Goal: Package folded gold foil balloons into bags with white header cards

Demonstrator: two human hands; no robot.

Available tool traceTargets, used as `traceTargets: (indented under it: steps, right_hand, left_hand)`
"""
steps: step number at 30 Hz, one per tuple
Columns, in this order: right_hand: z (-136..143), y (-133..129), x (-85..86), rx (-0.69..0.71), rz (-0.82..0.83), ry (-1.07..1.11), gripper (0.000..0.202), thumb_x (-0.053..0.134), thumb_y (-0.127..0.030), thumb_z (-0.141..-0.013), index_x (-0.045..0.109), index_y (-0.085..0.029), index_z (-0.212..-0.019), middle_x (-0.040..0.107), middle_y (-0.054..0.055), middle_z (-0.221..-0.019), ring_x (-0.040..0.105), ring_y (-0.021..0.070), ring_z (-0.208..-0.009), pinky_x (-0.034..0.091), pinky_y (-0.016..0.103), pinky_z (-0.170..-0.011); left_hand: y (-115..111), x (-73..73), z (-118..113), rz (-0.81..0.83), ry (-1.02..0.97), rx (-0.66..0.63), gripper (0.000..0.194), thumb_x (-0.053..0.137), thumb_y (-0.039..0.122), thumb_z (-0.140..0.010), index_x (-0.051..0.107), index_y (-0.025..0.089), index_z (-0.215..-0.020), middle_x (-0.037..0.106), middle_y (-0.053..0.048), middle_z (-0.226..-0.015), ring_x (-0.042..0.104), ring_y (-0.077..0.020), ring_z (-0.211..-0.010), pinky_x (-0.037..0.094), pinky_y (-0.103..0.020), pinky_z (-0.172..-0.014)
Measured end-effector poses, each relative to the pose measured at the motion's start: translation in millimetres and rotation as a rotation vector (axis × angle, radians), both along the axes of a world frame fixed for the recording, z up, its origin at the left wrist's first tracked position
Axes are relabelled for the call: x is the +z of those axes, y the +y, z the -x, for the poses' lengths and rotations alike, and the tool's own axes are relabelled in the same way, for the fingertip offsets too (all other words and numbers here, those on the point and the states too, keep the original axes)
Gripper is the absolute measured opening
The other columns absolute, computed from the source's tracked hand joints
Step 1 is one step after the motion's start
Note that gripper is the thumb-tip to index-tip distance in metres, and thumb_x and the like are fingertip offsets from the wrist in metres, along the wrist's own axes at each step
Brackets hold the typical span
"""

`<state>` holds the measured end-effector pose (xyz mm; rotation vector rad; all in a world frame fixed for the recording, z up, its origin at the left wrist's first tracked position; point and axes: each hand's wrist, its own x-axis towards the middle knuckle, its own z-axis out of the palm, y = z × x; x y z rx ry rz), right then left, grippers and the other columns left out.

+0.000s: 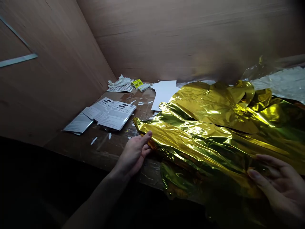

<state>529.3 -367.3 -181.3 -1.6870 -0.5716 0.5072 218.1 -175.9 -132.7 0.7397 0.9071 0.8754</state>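
Note:
Shiny gold foil (195,136) spreads in crumpled layers over the right half of the table, and part of it hangs over the front edge. My left hand (135,152) pinches the foil's left end between thumb and fingers. At the lower right, my right hand (281,181) grips the near edge of the same foil, thumb on top. The stretch of foil between both hands is raised and creased.
Several printed packets (116,114) lie on the brown table (105,149) at the left. White sheets (164,93), a yellow label roll (137,84) and crumpled white paper (121,81) lie farther back. Clear plastic (283,81) is at the back right. Wooden panels (166,38) stand behind.

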Motion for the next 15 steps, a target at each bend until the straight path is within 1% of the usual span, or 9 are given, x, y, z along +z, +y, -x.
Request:
traceTargets:
  steps: [3,6,8,11,13,15]
  right_hand:
    - [5,-3,8.3,0.072,-0.003,0.012,0.068,0.093,-0.04,-0.06,0.065,-0.036,-0.122,0.071,0.002,-0.108,0.072,0.0205,-0.084,0.058,0.012,-0.07]
    - [8,-4,12.8,0.085,-0.022,0.005,0.064,0.091,-0.044,-0.067,0.063,-0.034,-0.124,0.07,0.003,-0.107,0.072,0.0202,-0.084,0.059,0.013,-0.072]
    - [8,-4,12.5,0.095,-0.036,-0.002,0.066,0.092,-0.043,-0.066,0.062,-0.033,-0.124,0.07,0.003,-0.107,0.072,0.0206,-0.086,0.059,0.014,-0.074]
    - [4,-5,7.6,0.118,-0.037,-0.011,0.07,0.093,-0.04,-0.062,0.062,-0.034,-0.125,0.07,0.003,-0.109,0.072,0.0216,-0.087,0.06,0.014,-0.072]
    - [1,-7,3.0,0.128,-0.03,-0.026,0.069,0.092,-0.041,-0.064,0.062,-0.034,-0.126,0.07,0.004,-0.105,0.071,0.0239,-0.085,0.062,0.019,-0.07]
    - [-2,-9,-1.0,0.14,-0.025,-0.033,0.066,0.09,-0.045,-0.069,0.06,-0.035,-0.127,0.069,0.004,-0.101,0.071,0.0246,-0.086,0.062,0.021,-0.071]
  left_hand:
    - [5,0.7,-7,-0.101,0.083,0.068,0.027,0.083,0.027,-0.082,0.071,0.008,-0.097,0.079,-0.015,-0.099,0.077,-0.0224,-0.085,0.063,-0.031,-0.076]
    - [9,3.3,-9,-0.147,0.109,0.124,0.019,0.083,0.016,-0.077,0.07,0.009,-0.089,0.079,-0.012,-0.091,0.075,-0.0188,-0.074,0.062,-0.028,-0.07]
    - [10,5.2,-10,-0.13,0.082,0.116,0.015,0.081,0.014,-0.078,0.071,0.009,-0.088,0.079,-0.012,-0.092,0.076,-0.0189,-0.076,0.063,-0.027,-0.071]
    - [12,6.9,-15,-0.072,0.042,0.065,0.019,0.08,0.022,-0.083,0.074,0.009,-0.095,0.079,-0.014,-0.097,0.077,-0.0216,-0.083,0.064,-0.029,-0.074]
    - [14,6.6,-20,-0.058,0.058,0.067,0.022,0.082,0.023,-0.081,0.075,0.007,-0.095,0.079,-0.015,-0.094,0.077,-0.023,-0.082,0.064,-0.031,-0.074]
    - [17,5.4,-24,-0.066,0.077,0.088,0.022,0.085,0.018,-0.078,0.076,0.004,-0.093,0.079,-0.015,-0.091,0.076,-0.0232,-0.08,0.064,-0.031,-0.073]
